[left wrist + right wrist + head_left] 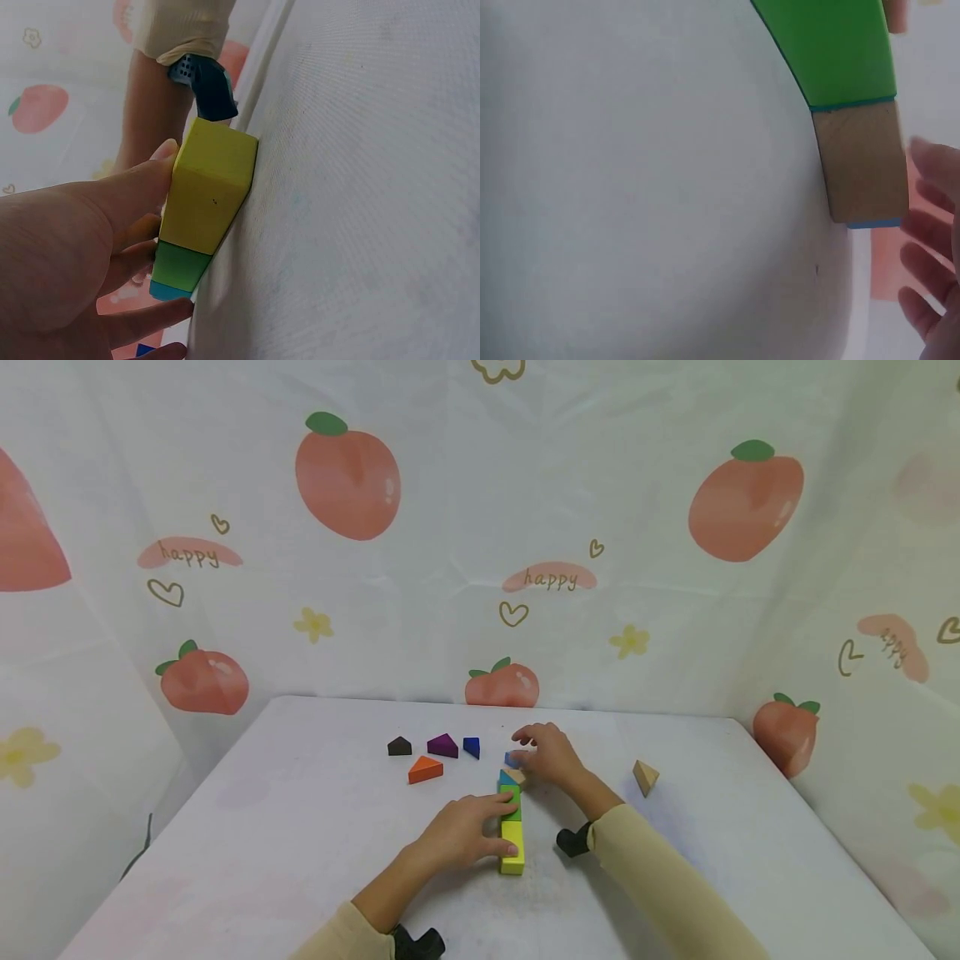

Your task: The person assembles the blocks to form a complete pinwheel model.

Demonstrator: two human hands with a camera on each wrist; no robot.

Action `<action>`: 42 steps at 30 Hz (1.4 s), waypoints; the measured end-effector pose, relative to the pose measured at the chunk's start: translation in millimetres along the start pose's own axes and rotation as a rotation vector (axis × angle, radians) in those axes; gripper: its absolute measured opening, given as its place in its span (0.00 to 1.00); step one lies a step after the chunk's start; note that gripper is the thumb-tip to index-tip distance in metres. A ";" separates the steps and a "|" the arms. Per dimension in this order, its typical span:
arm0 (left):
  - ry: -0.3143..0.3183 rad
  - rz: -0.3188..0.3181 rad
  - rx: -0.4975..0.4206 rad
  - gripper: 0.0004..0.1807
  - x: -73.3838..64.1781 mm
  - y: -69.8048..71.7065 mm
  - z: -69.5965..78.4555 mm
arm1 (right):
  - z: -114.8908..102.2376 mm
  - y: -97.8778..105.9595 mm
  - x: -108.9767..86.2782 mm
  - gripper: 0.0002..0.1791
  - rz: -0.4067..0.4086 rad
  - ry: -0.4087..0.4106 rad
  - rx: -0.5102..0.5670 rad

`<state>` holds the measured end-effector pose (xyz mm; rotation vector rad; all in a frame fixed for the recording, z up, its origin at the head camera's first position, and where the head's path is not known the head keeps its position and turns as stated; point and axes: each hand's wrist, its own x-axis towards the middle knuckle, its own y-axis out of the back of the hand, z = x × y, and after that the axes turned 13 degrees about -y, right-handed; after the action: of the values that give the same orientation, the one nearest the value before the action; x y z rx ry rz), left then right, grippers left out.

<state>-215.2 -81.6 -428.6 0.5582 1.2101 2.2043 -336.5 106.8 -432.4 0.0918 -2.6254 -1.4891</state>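
We are lining blocks up mid-desk — left hand (457,837) steadies the yellow block (512,847) with straight fingers, right hand (550,754) pinches the blue block (512,759); next, it must butt flush against the row's far end.

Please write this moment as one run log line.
left hand steadies yellow block | right hand at row's far end | loose orange wedge

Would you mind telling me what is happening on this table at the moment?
A person is lining up coloured wooden blocks in a row on the white table. The left hand rests against the yellow rectangular block and green block. The right hand touches the far end of the row, by the plain wooden block and a small blue block. Loose pieces lie apart: black, purple, dark blue and orange blocks to the left, a plain wooden triangular block to the right.
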 end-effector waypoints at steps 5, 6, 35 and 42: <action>0.013 0.000 -0.006 0.36 0.1 -0.1 0.8 | 0.9 4.5 -1.8 0.12 0.027 -0.051 0.037; 0.016 0.000 -0.006 0.36 0.1 -0.1 0.9 | 1.4 4.7 -2.0 0.11 0.020 -0.056 0.040; -0.002 -0.001 0.001 0.36 -0.8 0.2 1.1 | 4.0 -4.4 -0.5 0.05 -0.111 0.024 0.077; -0.001 -0.007 0.004 0.35 -1.1 1.3 1.4 | 3.4 -2.8 -3.8 0.05 -0.114 0.046 0.094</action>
<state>-213.9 -82.0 -427.0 0.5556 1.2139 2.1959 -333.3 108.7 -436.8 0.2865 -2.6934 -1.3780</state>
